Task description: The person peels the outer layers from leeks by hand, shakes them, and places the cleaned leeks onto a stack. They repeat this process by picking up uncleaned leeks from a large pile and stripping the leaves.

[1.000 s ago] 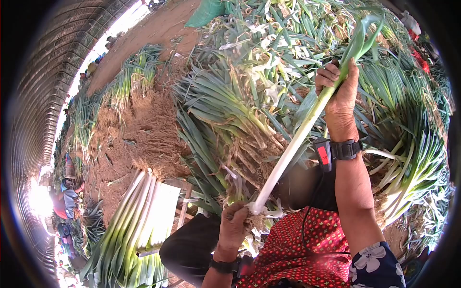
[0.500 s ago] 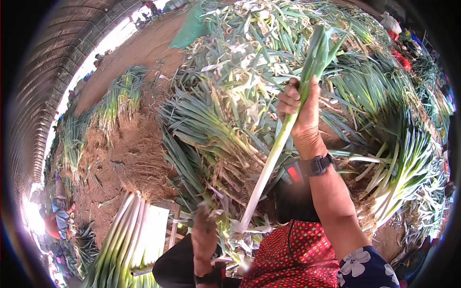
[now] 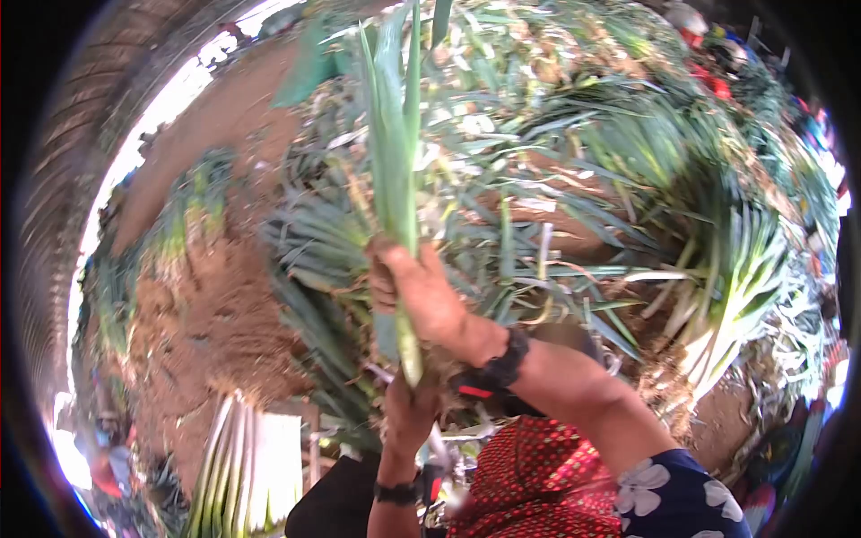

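A long leek [image 3: 392, 166] stands nearly upright, its green leaves at the top and its pale stem downward. My right hand [image 3: 417, 291] is wrapped round the middle of the leek. Just below, my left hand [image 3: 411, 403] is at the lower end of the stem; its fingers are blurred and partly hidden, so its grip is unclear. Behind them lies a pile of leeks [image 3: 323, 242] with leaves pointing left. Peeled leeks [image 3: 235, 466] lie on a white board [image 3: 280, 448] at the lower left.
Loose leaves [image 3: 502, 117] cover the ground ahead. More leeks [image 3: 735, 287] with roots lie at the right, and another bunch [image 3: 197, 202] is at the left on brown soil [image 3: 215, 305]. A green sack [image 3: 309, 67] lies at the back. A person [image 3: 112, 466] is at the far lower left.
My right hand has moved left and down with the leek, which has turned more upright. The lower end of the leek is now at my left hand. The view has shifted slightly.
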Available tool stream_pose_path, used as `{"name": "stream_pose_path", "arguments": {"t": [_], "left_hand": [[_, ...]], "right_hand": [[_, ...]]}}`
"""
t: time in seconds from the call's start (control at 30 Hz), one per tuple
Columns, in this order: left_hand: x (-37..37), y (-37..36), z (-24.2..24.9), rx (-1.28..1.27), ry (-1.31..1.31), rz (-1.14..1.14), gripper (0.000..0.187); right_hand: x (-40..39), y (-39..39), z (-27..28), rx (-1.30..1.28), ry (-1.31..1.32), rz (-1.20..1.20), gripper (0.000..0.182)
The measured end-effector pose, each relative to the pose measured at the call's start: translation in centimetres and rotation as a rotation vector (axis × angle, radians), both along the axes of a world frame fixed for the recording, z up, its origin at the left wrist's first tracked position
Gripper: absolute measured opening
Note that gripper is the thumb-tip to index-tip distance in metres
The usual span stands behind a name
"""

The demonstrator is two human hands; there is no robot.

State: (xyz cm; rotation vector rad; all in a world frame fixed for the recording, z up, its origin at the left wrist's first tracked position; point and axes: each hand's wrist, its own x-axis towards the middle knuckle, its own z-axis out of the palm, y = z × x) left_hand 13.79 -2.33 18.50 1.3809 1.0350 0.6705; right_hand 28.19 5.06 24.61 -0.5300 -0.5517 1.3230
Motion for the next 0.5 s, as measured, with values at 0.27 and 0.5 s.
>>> {"name": "stream_pose_path", "arguments": {"t": [0.27, 0.5], "left_hand": [[-5.3, -7.3, -8.6, 0.215, 0.22, -0.089, 0.023], [-3.5, -5.9, -2.2, 0.263, 0.393, 0.058, 0.03]], "right_hand": [[4.1, 1.2, -0.3, -0.172, -0.089, -0.323, 0.03], [2.0, 1.2, 1.4, -0.056, -0.457, -0.57, 0.064]]}}
